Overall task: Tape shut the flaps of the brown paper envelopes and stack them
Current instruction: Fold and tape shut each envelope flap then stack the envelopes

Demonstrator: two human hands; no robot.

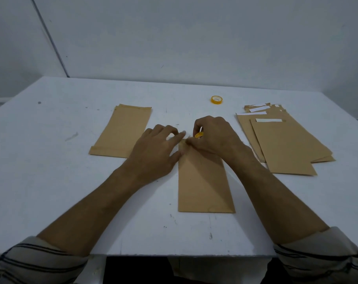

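Observation:
A brown paper envelope [204, 181] lies lengthwise in the middle of the white table [51, 181]. My right hand [217, 136] grips a yellow roll of tape [199, 135] at the envelope's far end, fingers curled round it. My left hand [155, 148] is beside it, its fingertips at the envelope's far left corner and seeming to pinch the tape's loose end; the flap itself is hidden under both hands. On the left lies a stack of brown envelopes [120, 131] with flaps shut.
A fanned pile of several brown envelopes [284, 144] with open flaps and white adhesive strips lies on the right. A second yellow tape roll [216, 99] stands at the back centre. Grey walls rise behind the table; its front edge is close to my body.

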